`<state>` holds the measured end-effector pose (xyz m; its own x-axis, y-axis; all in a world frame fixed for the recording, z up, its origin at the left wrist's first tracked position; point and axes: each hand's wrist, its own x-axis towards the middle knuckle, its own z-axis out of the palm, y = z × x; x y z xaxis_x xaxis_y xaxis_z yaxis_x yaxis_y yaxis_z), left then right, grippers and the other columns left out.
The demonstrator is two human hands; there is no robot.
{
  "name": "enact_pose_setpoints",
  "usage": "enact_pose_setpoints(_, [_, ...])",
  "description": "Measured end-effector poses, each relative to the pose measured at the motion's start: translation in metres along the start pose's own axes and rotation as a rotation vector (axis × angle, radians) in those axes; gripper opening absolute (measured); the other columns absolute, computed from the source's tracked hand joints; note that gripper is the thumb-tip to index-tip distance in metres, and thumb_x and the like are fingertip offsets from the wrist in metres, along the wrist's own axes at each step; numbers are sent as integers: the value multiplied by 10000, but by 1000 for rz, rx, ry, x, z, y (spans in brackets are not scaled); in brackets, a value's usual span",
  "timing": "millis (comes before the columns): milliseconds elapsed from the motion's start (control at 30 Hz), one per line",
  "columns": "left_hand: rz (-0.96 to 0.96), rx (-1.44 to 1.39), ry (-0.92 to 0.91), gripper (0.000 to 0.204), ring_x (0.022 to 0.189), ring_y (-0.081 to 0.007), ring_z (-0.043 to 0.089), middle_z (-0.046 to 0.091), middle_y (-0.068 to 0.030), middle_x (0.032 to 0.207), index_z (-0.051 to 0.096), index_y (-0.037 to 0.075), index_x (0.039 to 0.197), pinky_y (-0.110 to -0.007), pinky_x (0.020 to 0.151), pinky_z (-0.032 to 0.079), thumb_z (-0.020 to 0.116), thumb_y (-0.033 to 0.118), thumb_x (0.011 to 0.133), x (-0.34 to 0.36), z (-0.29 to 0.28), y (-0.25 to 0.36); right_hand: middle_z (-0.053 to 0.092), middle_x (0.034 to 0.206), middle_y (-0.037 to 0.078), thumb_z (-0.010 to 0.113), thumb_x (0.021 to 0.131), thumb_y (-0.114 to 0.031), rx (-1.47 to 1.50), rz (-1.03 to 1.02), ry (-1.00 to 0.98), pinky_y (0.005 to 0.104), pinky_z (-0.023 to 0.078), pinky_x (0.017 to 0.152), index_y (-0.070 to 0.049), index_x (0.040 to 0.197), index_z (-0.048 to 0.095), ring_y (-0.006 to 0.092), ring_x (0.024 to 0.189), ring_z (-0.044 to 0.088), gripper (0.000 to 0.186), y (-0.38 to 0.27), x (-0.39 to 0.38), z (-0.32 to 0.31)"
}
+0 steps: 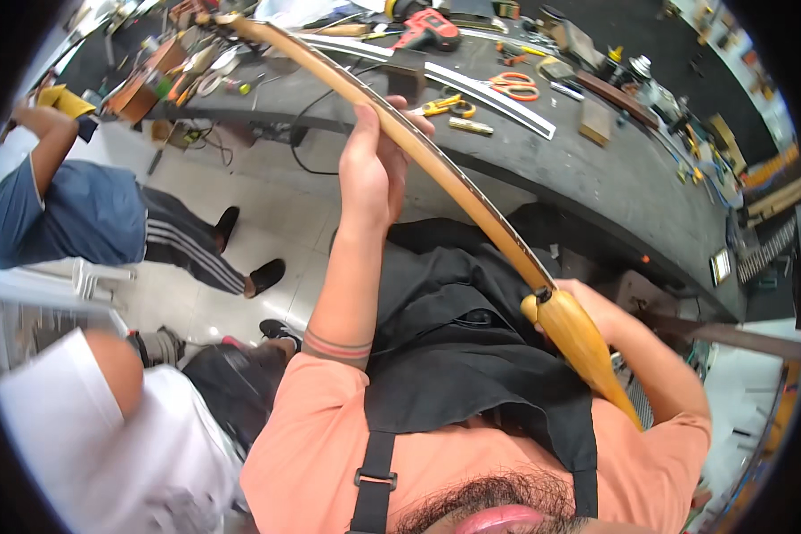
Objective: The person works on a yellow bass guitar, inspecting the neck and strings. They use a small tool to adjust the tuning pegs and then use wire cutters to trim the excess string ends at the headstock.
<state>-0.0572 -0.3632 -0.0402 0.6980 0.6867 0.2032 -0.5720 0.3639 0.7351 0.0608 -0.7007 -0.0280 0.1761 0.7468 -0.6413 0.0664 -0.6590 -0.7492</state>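
A long-necked guitar [454, 181] with a pale wooden neck and an amber body lies slantwise in front of me, seen edge-on. Its headstock points to the far left, over the bench, and its body rests against my chest at the right. My left hand [376, 165] is closed round the neck about midway, thumb on the near side and fingers reaching to the strings' side. Where neck meets body, my right hand [587, 307] holds the guitar; most of its fingers are hidden behind the body.
The dark workbench [525, 165] curves across beyond the guitar. On it lie a red power tool [429, 31], orange-handled scissors [513, 86], a yellow-handled tool [454, 107] and a wooden block [594, 122]. People in a blue shirt [71, 209] and white clothing [151, 427] are at my left.
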Motion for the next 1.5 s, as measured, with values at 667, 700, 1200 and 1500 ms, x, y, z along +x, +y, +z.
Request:
enact_pose_setpoints(667, [-10, -708, -634, 420, 1029, -128, 662, 679, 43, 1127, 574, 96, 1424, -367, 973, 538, 677, 324, 1086, 157, -86, -19, 346, 1746, 166, 670, 1058, -421, 656, -123, -345, 385, 246, 1301, 65, 1703, 256, 252, 1587, 360, 908, 150, 3, -43])
enact_pose_setpoints(700, [0, -698, -669, 444, 1053, -117, 669, 693, 55, 1165, 566, 127, 1465, -370, 980, 545, 687, 312, 1080, 160, -82, -23, 342, 1747, 171, 680, 1053, -405, 682, -121, -360, 387, 242, 1304, 71, 1702, 251, 255, 1593, 353, 912, 147, 2, -44])
enact_pose_setpoints(1200, [25, -797, -812, 435, 1301, -216, 498, 478, -24, 1480, 544, 239, 1538, -478, 939, 558, 635, 305, 1117, 168, -42, -56, 376, 1711, 161, 800, 985, -311, 788, -104, -445, 391, 201, 1310, 71, 1693, 262, 245, 1599, 318, 967, 177, 3, -48])
enact_pose_setpoints(1500, [-10, -802, -850, 439, 1347, -225, 468, 454, -37, 1505, 519, 251, 1549, -493, 935, 595, 619, 311, 1126, 170, -38, -57, 380, 1709, 159, 801, 991, -322, 749, -99, -458, 384, 221, 1305, 68, 1698, 244, 241, 1594, 327, 980, 174, 4, -53])
